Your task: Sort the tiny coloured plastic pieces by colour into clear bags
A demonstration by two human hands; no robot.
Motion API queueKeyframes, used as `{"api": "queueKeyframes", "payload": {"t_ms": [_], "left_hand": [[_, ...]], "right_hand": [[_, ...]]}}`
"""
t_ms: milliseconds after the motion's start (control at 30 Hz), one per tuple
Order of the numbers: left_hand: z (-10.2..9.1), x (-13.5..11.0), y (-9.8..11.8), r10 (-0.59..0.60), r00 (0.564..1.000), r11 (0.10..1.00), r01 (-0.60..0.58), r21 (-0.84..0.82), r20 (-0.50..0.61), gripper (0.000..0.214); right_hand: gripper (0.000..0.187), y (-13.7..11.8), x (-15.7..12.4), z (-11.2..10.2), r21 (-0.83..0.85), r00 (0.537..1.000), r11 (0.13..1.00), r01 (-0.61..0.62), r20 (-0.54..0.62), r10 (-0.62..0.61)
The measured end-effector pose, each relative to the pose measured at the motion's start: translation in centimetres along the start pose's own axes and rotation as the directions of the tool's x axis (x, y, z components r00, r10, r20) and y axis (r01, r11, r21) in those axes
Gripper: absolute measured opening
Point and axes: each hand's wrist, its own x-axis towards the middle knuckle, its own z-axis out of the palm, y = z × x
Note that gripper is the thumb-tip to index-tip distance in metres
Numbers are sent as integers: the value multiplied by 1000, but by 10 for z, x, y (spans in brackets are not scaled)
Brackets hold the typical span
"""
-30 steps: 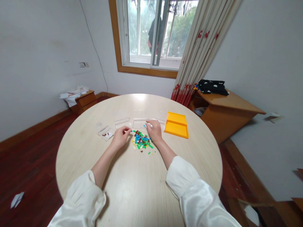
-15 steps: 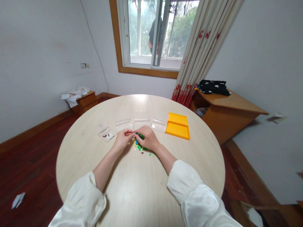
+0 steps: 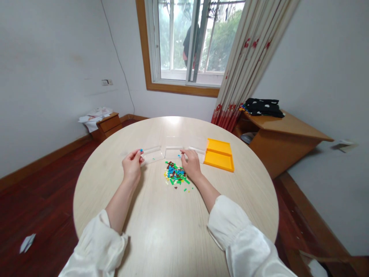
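Note:
My left hand (image 3: 132,167) is closed in a pinch on a small blue building brick (image 3: 141,150), raised beside the left clear plastic box (image 3: 152,149). A small green piece (image 3: 153,159) lies in that box. My right hand (image 3: 190,163) reaches over the middle clear box (image 3: 173,147), its thumb and fingers apart. Just below its fingertips are small blue bricks (image 3: 179,156), seemingly inside the box. Between my hands, nearer me, lies a loose pile of blue, green, brown, yellow and cream bricks (image 3: 175,173). The box at far left is hidden behind my left hand.
Another clear box (image 3: 196,149) stands partly behind my right hand. Right of it lies an open yellow case (image 3: 220,161). Everything rests on a round wooden table (image 3: 155,231). A wooden desk (image 3: 288,130) with dark cloth stands beyond at the right.
My hands, together over the pile before, have moved apart. The left went left, carrying a blue brick; the right moved right and over the middle box. The pile is now uncovered.

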Motion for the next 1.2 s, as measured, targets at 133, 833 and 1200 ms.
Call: {"api": "queueKeyframes", "payload": {"t_ms": [133,833,1200], "left_hand": [[1,-1,-3,14,1000,999,-13,41,-6,32],[19,-31,-18,-221,846,943,58,329,486,40],[13,-24,-29,-136,914,915,-31,401,383,38]], "right_hand": [[30,1,-1,1,-13,999,1000,-13,52,14],[21,-39,2,-5,128,904,935,332,241,-354],[22,-7,1,3,4,1000,1000,30,-3,-30]]}}
